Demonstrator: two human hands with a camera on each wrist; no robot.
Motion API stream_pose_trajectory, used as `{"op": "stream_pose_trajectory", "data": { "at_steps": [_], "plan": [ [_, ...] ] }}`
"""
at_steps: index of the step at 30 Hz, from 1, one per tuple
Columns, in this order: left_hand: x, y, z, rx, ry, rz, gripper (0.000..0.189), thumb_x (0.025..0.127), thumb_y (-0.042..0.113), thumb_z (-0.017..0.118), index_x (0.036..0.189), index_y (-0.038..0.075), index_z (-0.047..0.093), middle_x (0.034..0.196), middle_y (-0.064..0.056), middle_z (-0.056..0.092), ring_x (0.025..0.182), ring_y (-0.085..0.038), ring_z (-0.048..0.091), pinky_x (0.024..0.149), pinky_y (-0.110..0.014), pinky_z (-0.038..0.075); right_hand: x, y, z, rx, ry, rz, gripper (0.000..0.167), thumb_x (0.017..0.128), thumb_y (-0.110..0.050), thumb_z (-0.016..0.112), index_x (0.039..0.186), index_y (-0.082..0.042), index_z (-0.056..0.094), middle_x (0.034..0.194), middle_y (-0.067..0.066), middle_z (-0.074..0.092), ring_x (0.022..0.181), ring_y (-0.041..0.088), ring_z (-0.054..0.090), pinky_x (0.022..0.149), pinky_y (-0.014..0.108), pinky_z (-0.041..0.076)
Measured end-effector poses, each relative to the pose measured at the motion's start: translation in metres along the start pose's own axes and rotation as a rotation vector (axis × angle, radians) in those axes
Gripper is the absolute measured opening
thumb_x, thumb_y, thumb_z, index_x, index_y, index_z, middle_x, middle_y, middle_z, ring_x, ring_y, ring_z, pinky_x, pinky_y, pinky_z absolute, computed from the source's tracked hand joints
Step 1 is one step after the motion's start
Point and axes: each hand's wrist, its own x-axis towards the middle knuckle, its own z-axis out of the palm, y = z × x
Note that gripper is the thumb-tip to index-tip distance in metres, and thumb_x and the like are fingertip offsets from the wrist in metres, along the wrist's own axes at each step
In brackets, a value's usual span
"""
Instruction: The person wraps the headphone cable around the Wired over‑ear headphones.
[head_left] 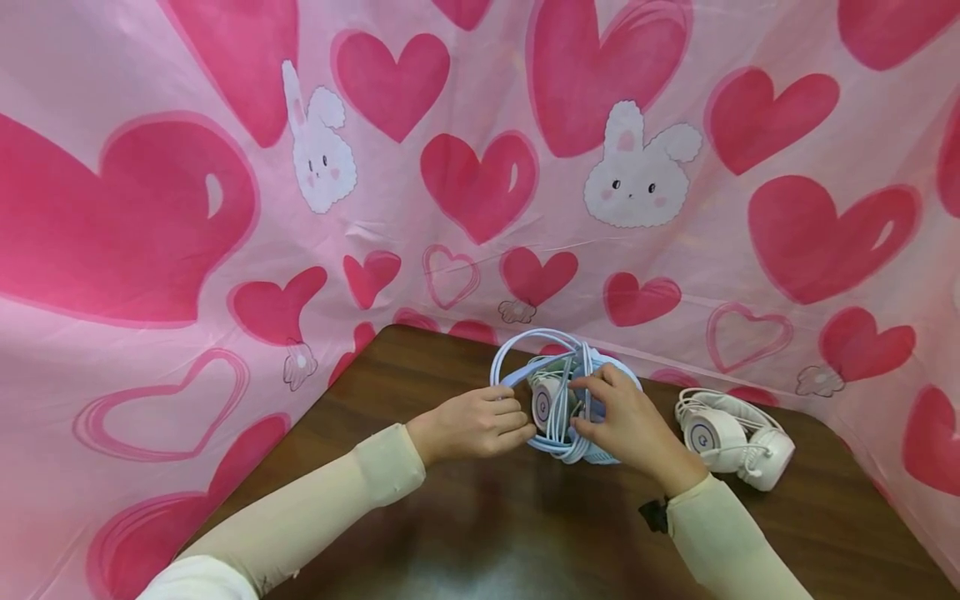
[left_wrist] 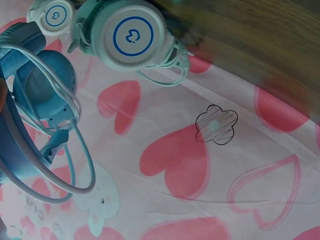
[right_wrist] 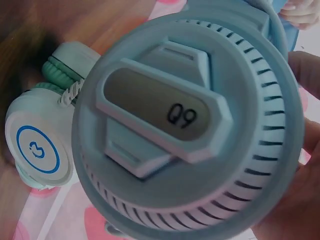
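Observation:
A pair of light-blue headphones (head_left: pixel 517 375), its pale cable (head_left: pixel 567 451) looped in several coils around it, is up between both hands. My left hand (head_left: pixel 480 421) grips the headband at its left side, fingers curled. On the right, my right hand (head_left: pixel 630 425) holds the headphones by the cup and cable, thumb and fingers bent around them. In the right wrist view the ear cup (right_wrist: pixel 160 185) fills the middle, showing a plate (right_wrist: pixel 165 110) marked Q9. That cup hides part of the right hand there.
A white headset (head_left: pixel 543 404) shows through the coils, behind the blue pair. Another white headset (head_left: pixel 712 437) with green cushions lies at the right on the brown wooden table (head_left: pixel 450 517). Pink cloth (head_left: pixel 480 275) printed with hearts and rabbits hangs around the table's back and sides.

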Motion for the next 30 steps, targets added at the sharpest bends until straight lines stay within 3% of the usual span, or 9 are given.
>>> {"op": "stream_pose_trajectory", "data": {
  "at_steps": [4, 7, 12, 20, 25, 30],
  "plan": [
    [0.001, -0.001, -0.005, -0.011, 0.007, 0.014, 0.019, 0.095, 0.014, 0.06, 0.11, 0.01, 0.069, 0.096, -0.001, 0.069, 0.09, -0.016, 0.062, 0.089, -0.032, 0.047, 0.0, 0.0, 0.0, -0.02, 0.047, -0.007, 0.049, 0.069, -0.02, 0.086, 0.114, -0.014, 0.068, 0.108, 0.004, 0.046, 0.101, 0.023, 0.043, 0.078, 0.042, 0.046],
    [0.003, -0.003, -0.008, -0.018, 0.034, 0.042, 0.018, 0.097, 0.012, 0.056, 0.109, 0.009, 0.068, 0.094, -0.001, 0.068, 0.088, -0.018, 0.061, 0.09, -0.034, 0.047, 0.0, 0.002, -0.001, -0.03, 0.054, 0.013, 0.057, 0.067, -0.022, 0.088, 0.119, -0.015, 0.066, 0.126, 0.013, 0.042, 0.117, 0.033, 0.037, 0.092, 0.054, 0.037],
    [0.004, -0.005, -0.013, -0.019, 0.035, 0.092, 0.02, 0.099, 0.01, 0.047, 0.106, 0.009, 0.067, 0.095, -0.001, 0.067, 0.089, -0.019, 0.06, 0.092, -0.035, 0.045, 0.0, 0.004, -0.007, -0.006, -0.045, 0.087, 0.089, 0.066, -0.026, 0.088, 0.143, -0.016, 0.046, 0.153, 0.016, 0.019, 0.138, 0.043, 0.015, 0.102, 0.07, 0.017],
    [0.004, -0.006, -0.021, -0.03, -0.053, 0.126, 0.016, 0.098, 0.013, 0.051, 0.106, 0.012, 0.064, 0.097, 0.001, 0.067, 0.092, -0.018, 0.059, 0.097, -0.032, 0.042, 0.0, 0.006, -0.013, 0.028, -0.187, 0.167, 0.116, 0.068, -0.034, 0.085, 0.157, -0.02, 0.012, 0.158, 0.017, 0.011, 0.14, 0.046, 0.016, 0.098, 0.07, 0.029],
    [0.003, -0.01, -0.024, -0.023, -0.065, 0.172, 0.017, 0.097, 0.011, 0.048, 0.106, 0.011, 0.063, 0.099, -0.001, 0.066, 0.096, -0.02, 0.06, 0.102, -0.036, 0.039, 0.0, 0.01, -0.014, 0.083, -0.25, 0.207, 0.119, 0.072, -0.035, 0.084, 0.157, -0.019, 0.003, 0.158, 0.019, 0.014, 0.141, 0.044, 0.019, 0.101, 0.065, 0.03],
    [0.0, -0.017, -0.028, -0.034, -0.038, 0.22, 0.019, 0.097, 0.005, 0.045, 0.102, 0.01, 0.062, 0.097, -0.002, 0.064, 0.097, -0.021, 0.061, 0.107, -0.04, 0.035, -0.001, 0.016, -0.014, 0.143, -0.286, 0.219, 0.113, 0.078, -0.035, 0.079, 0.157, -0.018, 0.0, 0.155, 0.021, 0.024, 0.138, 0.043, 0.028, 0.102, 0.063, 0.03]
  ]
}}
